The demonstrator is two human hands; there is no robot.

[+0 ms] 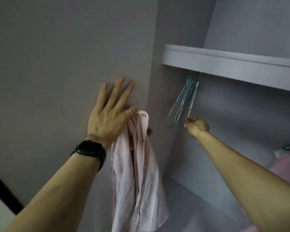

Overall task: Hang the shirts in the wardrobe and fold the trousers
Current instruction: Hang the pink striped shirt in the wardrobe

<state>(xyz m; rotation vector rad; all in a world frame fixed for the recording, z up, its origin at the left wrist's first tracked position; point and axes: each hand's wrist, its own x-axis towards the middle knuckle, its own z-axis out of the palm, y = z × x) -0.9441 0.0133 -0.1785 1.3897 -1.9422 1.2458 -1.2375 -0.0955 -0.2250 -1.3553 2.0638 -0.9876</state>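
As left hand (107,118) holds shirt (137,164) (pink-striped), right hand (197,127) grips hanger (192,99) under shelf (224,64).

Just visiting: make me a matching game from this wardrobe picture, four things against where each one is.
Things: 1 shirt; 2 hangers; 3 watch; 4 shelf.
Places: A on the left wrist; B above the hangers; C dangling from the left hand; D under the shelf, right hand holding one.
Pairs: 1-C; 2-D; 3-A; 4-B.
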